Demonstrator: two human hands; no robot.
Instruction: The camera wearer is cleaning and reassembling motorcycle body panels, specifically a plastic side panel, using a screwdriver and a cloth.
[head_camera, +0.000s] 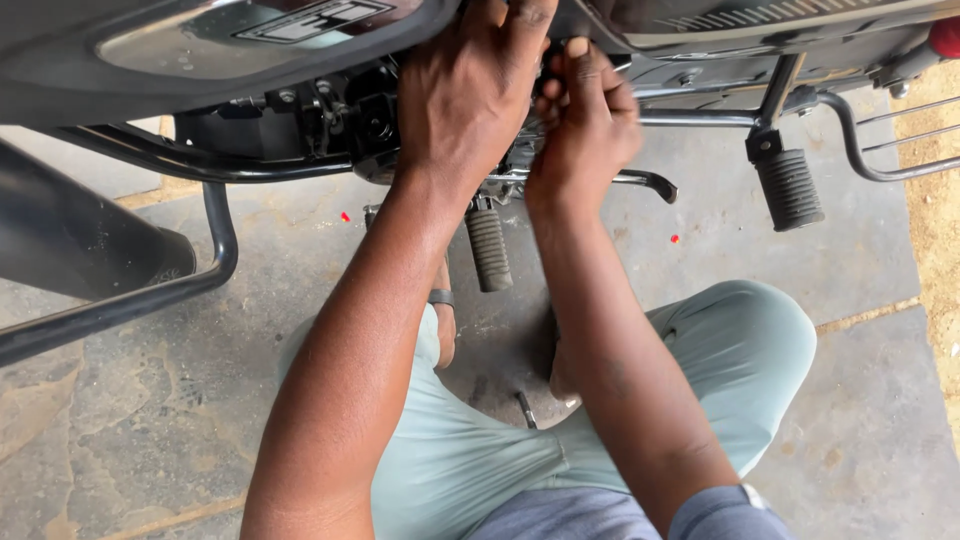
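Where fingers (575, 60) meet, engine (350, 115).

I see both hands up in the motorcycle's engine area (350, 115): left hand (470, 90) pressed in under the side panel, right hand (585, 110) just beside it, fingers curled, contents hidden. Rubber footpeg (488, 248) below them, rear footpeg (790, 188) well right, stone floor (850, 260).
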